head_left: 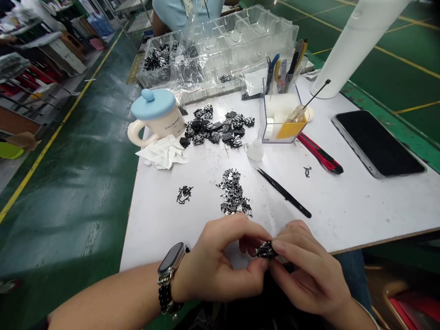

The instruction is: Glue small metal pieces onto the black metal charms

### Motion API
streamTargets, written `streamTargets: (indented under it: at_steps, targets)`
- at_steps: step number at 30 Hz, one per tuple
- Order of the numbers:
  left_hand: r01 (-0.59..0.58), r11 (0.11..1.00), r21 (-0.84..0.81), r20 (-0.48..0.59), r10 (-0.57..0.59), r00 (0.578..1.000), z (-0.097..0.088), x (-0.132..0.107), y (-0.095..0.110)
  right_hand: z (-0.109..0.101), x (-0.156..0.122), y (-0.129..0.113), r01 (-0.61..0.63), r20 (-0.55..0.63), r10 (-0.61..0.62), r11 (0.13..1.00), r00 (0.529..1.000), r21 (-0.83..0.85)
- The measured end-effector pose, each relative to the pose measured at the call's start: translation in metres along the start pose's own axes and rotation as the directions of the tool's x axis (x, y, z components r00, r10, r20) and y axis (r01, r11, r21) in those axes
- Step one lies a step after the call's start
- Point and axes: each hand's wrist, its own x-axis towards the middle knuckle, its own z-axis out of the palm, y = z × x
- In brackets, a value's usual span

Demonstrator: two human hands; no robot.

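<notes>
Metal clip (265,250), light, stiff and small, sits pinched between the fingertips of my left hand (215,263) and right hand (307,270) over the desk (360,215) edge; take hold by its edges.

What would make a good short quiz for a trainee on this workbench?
1. Which hand wears the wristwatch: the left hand or the right hand?
2. True or false: the two hands pinch a cluster of small black metal parts, while the black tweezers lie on the white table.
3. What is the red-handled tool lying beside the clear acrylic holder?

Key: 1. Left hand. 2. True. 3. Utility knife.
</notes>
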Motion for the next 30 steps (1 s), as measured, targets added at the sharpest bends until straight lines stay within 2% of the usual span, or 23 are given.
streamTargets:
  at_steps: [2,4,5,7,9,13,19,20,22,24,25,28,30]
  targets:
    - [0.213,0.961,-0.174,0.046,-0.208,0.977,0.0,0.001,0.0,0.001,-0.001,0.0,-0.047,-0.02,0.046,0.999,0.999,-0.003]
    - [0.424,0.821,-0.383,0.147,-0.399,0.905,0.001,0.002,-0.002,0.001,-0.004,0.0,-0.122,-0.036,0.124,0.991,0.992,0.047]
    - [0.498,0.729,-0.469,0.208,-0.457,0.865,0.001,0.002,-0.003,0.0,-0.006,0.0,-0.161,-0.036,0.165,0.983,0.986,0.086]
    - [0.576,0.571,-0.585,0.3,-0.507,0.808,0.001,0.004,-0.005,-0.001,-0.009,0.002,-0.233,-0.017,0.238,0.96,0.971,0.156]
    - [0.596,0.493,-0.634,0.332,-0.522,0.786,0.001,0.005,-0.006,-0.002,-0.011,0.003,-0.277,0.008,0.281,0.941,0.96,0.192]
    - [0.602,0.457,-0.654,0.331,-0.544,0.772,0.002,0.007,-0.007,-0.003,-0.01,0.005,-0.317,0.029,0.318,0.926,0.948,0.204]
    - [0.605,0.502,-0.618,0.313,-0.549,0.775,0.002,0.008,-0.007,-0.002,-0.009,0.002,-0.374,0.047,0.376,0.886,0.925,0.274]
    - [0.605,0.506,-0.615,0.313,-0.548,0.776,0.002,0.008,-0.007,-0.003,-0.008,0.003,-0.422,0.036,0.438,0.839,0.898,0.343]
    - [0.606,0.506,-0.614,0.302,-0.559,0.772,0.002,0.008,-0.008,-0.011,-0.004,0.009,-0.523,-0.015,0.621,0.673,0.784,0.522]
    - [0.608,0.51,-0.609,0.281,-0.578,0.766,0.001,0.009,-0.009,-0.028,0.003,0.021,-0.541,-0.082,0.763,0.524,0.641,0.658]
    - [0.611,0.516,-0.601,0.274,-0.585,0.763,0.001,0.01,-0.009,-0.042,0.007,0.029,-0.531,-0.116,0.796,0.497,0.595,0.686]
    - [0.626,0.52,-0.58,0.282,-0.593,0.754,0.0,0.01,-0.01,-0.1,0.019,0.053,-0.534,-0.185,0.798,0.535,0.573,0.654]
    - [0.626,0.521,-0.581,0.291,-0.585,0.757,0.0,0.009,-0.011,-0.146,0.023,0.064,-0.537,-0.223,0.777,0.582,0.588,0.611]
